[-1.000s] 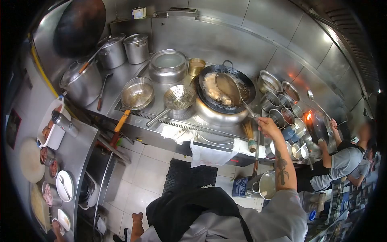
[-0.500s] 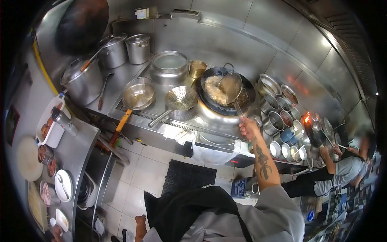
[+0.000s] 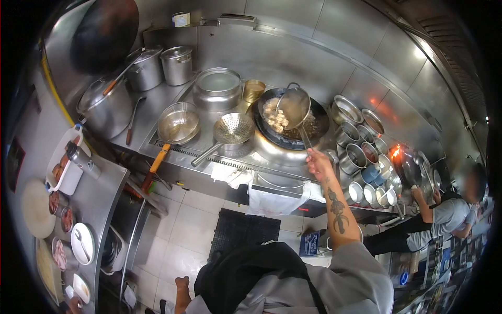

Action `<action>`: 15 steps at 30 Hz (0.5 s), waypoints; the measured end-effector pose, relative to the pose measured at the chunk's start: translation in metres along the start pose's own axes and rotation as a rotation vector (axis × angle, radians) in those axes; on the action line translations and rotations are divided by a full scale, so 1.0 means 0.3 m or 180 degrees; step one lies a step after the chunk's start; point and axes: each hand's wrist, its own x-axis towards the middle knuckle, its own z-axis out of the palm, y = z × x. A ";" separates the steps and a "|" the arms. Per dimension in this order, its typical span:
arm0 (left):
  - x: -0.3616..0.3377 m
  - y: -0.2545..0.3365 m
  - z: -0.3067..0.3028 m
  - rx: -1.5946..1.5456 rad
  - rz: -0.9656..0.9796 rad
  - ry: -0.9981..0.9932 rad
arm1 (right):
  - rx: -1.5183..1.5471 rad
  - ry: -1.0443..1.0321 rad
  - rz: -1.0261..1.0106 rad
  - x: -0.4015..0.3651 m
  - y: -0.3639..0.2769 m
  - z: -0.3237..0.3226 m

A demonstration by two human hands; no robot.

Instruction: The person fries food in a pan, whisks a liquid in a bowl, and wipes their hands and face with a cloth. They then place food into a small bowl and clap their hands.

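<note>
My right hand (image 3: 319, 163) is closed around the handle of a wire-mesh strainer (image 3: 295, 107). The strainer's bowl is tilted over the black wok (image 3: 322, 132), covering part of its inside. Pale fried food pieces (image 3: 276, 118) lie at the wok's left side, next to the strainer's rim, with dark oil around them. My left hand (image 3: 181, 283) hangs low by my side, away from the stove, and seems to hold nothing; its fingers look loosely apart. A perforated ladle (image 3: 234, 129) and a wire basket strainer (image 3: 178, 123) rest left of the wok.
Stockpots (image 3: 106, 107) and a wide pot (image 3: 217, 89) stand at the back left. Metal seasoning containers (image 3: 354, 158) crowd the right. A co-worker (image 3: 444, 217) stands farther right by a flaming wok. The left side table (image 3: 112, 180) holds a tray and food containers.
My right hand has moved slightly up and left, and the strainer's bowl has shifted up over the wok's back. The foam has lessened and the food pieces show more distinctly.
</note>
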 end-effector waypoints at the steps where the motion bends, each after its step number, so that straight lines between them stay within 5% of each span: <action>1: 0.077 -0.063 0.020 -0.0037 0.0006 -0.0033 | -0.0141 0.0069 -0.0052 -0.020 -0.013 0.020; 5: 0.007 -0.008 -0.028 0.0274 -0.0031 -0.0397 | -0.0598 0.0199 -0.0319 -0.036 -0.026 0.044; 15: 0.000 -0.008 -0.049 -0.0013 0.0067 -0.0153 | -0.0867 0.0028 -0.0463 -0.040 -0.063 0.072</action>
